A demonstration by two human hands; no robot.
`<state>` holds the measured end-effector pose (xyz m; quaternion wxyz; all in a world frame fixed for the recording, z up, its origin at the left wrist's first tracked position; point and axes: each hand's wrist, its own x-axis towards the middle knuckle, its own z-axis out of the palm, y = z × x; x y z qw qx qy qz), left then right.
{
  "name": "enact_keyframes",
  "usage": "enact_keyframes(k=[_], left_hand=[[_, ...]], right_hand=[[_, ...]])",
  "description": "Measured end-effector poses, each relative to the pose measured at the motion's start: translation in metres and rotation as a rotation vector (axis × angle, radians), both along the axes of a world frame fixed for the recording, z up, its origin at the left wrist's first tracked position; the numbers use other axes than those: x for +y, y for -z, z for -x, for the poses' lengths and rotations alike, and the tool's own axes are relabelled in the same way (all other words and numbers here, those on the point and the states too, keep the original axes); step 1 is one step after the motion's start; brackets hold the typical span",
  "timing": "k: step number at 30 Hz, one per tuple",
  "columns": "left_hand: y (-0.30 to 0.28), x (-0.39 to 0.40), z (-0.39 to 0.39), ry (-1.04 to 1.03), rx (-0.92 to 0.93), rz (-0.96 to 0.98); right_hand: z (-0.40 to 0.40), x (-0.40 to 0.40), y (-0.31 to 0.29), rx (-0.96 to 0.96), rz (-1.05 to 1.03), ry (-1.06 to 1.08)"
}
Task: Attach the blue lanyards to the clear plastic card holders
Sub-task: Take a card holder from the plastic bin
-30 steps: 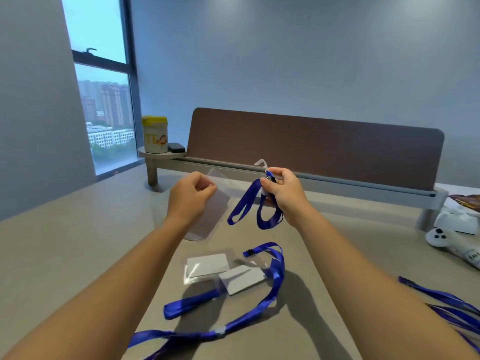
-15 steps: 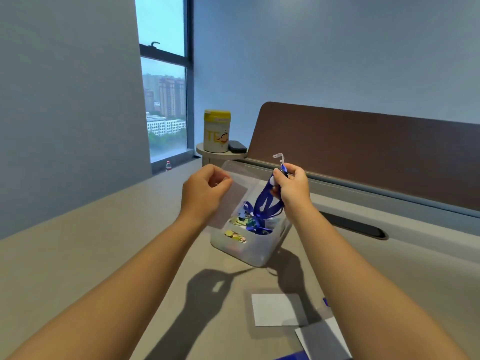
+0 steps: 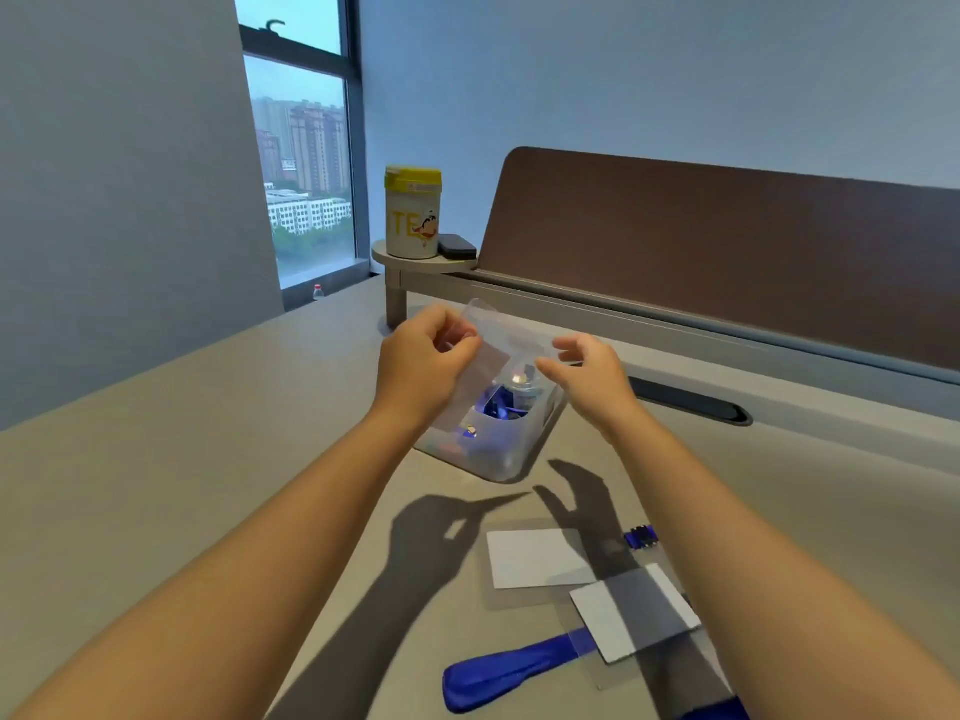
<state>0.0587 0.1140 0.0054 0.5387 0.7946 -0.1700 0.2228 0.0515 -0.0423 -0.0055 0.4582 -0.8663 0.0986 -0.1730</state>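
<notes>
Desk [image 3: 156, 485] first, then the clear plastic bin [image 3: 498, 449] of blue lanyards [image 3: 496, 405]. Above it, the left hand [image 3: 423, 371] pinches a clear card holder [image 3: 485, 356], its long axis slanting near-left to far-right. Just right, the right hand [image 3: 587, 374] hovers, fingers loosely spread and empty. The holder's far edge is hard to make out.

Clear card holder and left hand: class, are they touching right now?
Touching. The head view shows the left hand pinching the clear card holder between thumb and fingers, above the plastic bin.
</notes>
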Motion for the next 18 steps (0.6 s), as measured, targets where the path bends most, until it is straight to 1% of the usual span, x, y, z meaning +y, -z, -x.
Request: enact_keyframes(k=[6,9,13,18], left_hand=[[0.006,-0.030,0.062,0.120,0.007,-0.057],[0.007,-0.056,0.096,0.184,-0.037,-0.093],[0.007,-0.101,0.137,0.296,-0.096,-0.116],[0.008,-0.176,0.173,0.445,-0.084,-0.064]], right_hand=[[0.096,-0.034,-0.003,-0.039,-0.004,0.053],[0.149,-0.055,0.005,-0.040,-0.008,0.122],[0.208,-0.092,0.014,0.001,-0.025,0.224],[0.261,-0.164,0.019,0.024,-0.033,0.370]])
